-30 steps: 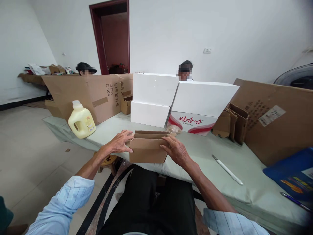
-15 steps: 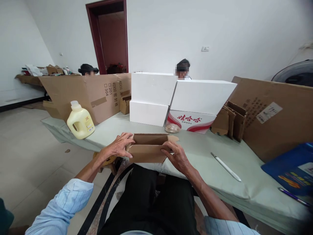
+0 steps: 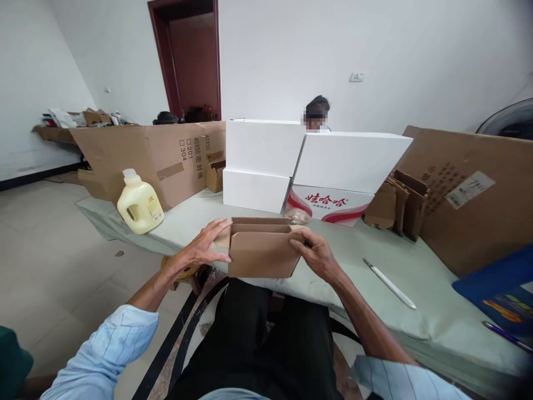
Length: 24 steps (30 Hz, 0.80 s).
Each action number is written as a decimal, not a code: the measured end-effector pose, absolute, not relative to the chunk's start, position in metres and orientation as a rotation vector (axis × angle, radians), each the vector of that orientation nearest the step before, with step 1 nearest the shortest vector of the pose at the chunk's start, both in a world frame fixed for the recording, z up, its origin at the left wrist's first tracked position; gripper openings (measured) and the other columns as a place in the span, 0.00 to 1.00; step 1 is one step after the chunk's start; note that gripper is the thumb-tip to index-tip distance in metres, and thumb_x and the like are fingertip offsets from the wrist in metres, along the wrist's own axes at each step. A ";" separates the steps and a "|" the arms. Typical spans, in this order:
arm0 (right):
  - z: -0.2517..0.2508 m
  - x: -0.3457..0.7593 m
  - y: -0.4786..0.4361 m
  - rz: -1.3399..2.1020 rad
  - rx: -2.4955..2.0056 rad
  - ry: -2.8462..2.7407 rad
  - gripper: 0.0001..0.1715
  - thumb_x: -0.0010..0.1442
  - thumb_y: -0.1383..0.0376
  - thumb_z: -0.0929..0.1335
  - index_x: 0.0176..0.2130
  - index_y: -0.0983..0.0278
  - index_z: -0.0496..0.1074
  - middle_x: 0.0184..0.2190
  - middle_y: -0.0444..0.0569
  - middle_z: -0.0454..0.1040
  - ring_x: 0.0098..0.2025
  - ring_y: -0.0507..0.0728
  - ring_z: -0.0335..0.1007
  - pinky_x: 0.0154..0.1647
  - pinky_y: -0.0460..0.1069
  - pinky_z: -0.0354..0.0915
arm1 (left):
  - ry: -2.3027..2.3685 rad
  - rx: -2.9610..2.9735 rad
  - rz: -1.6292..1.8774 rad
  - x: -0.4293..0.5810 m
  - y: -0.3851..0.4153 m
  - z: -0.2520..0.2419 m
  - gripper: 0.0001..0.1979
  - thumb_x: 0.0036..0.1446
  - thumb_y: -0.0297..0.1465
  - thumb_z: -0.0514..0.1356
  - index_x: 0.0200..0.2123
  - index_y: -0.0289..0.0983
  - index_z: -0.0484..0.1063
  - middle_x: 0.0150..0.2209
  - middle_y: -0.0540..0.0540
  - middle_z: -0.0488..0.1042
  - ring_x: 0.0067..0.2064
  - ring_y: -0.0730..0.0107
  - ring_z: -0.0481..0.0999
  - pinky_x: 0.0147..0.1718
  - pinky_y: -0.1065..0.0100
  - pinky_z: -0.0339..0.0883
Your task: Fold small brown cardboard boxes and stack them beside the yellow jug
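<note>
A small brown cardboard box (image 3: 261, 254) with its top flaps open stands at the near edge of the green-covered table (image 3: 250, 211). My left hand (image 3: 204, 248) grips its left end, fingers over the rim and thumb on the front face. My right hand (image 3: 318, 254) grips its right end, fingers curled over the top corner. A small clear bag (image 3: 296, 215) lies just behind the box.
A yellow jug (image 3: 140, 204) stands at the table's left. White foam boxes (image 3: 316, 158) rest on a red-and-white printed carton (image 3: 328, 204) behind. Folded cartons (image 3: 397, 206), large cardboard sheets (image 3: 158, 158), a white knife (image 3: 389, 284), a blue pack (image 3: 499, 289). A person (image 3: 316, 113) sits beyond.
The box has turned more upright in my hands, its front face now toward me. My right hand shifted to the right top corner. The person at far left has dropped behind the cardboard.
</note>
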State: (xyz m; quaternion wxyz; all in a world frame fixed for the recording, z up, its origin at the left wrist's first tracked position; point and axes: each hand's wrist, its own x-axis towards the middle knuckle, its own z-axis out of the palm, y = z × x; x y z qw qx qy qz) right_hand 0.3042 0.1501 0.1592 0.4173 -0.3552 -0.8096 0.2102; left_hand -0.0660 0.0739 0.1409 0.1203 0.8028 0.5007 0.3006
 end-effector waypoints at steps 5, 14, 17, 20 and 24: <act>0.168 0.304 0.188 0.771 -0.950 -1.988 0.27 0.61 0.45 0.71 0.49 0.61 0.79 0.30 0.45 0.72 0.30 0.57 0.64 0.30 0.50 0.63 | 1.596 2.436 0.837 -0.058 0.067 0.118 0.69 0.45 0.40 0.81 0.79 0.48 0.40 0.78 0.29 0.49 0.78 0.32 0.52 0.70 0.29 0.54; 0.168 0.298 0.213 0.897 -0.935 -1.983 0.28 0.58 0.47 0.74 0.50 0.60 0.80 0.32 0.45 0.72 0.33 0.57 0.65 0.34 0.50 0.63 | 1.802 2.843 0.998 -0.044 0.038 0.072 0.59 0.52 0.26 0.75 0.78 0.43 0.44 0.78 0.24 0.49 0.78 0.32 0.53 0.65 0.39 0.64; 0.169 0.297 0.219 0.978 -0.945 -1.936 0.29 0.55 0.46 0.75 0.50 0.61 0.80 0.34 0.46 0.74 0.34 0.57 0.68 0.34 0.50 0.65 | 1.731 2.984 0.898 -0.041 0.042 0.054 0.50 0.57 0.22 0.68 0.77 0.40 0.49 0.77 0.25 0.52 0.79 0.34 0.51 0.64 0.42 0.66; 0.170 0.296 0.222 1.015 -0.962 -1.917 0.31 0.54 0.45 0.76 0.50 0.61 0.80 0.35 0.47 0.77 0.35 0.58 0.71 0.34 0.51 0.67 | 1.700 3.056 0.990 -0.037 0.056 0.041 0.47 0.60 0.21 0.63 0.78 0.39 0.48 0.77 0.24 0.51 0.79 0.37 0.50 0.62 0.43 0.67; 0.171 0.298 0.225 1.072 -1.003 -1.867 0.32 0.51 0.44 0.77 0.48 0.61 0.79 0.37 0.48 0.80 0.37 0.60 0.75 0.37 0.52 0.71 | 1.622 3.108 1.165 -0.030 0.073 0.039 0.46 0.63 0.20 0.60 0.79 0.41 0.43 0.79 0.25 0.45 0.80 0.40 0.49 0.62 0.45 0.68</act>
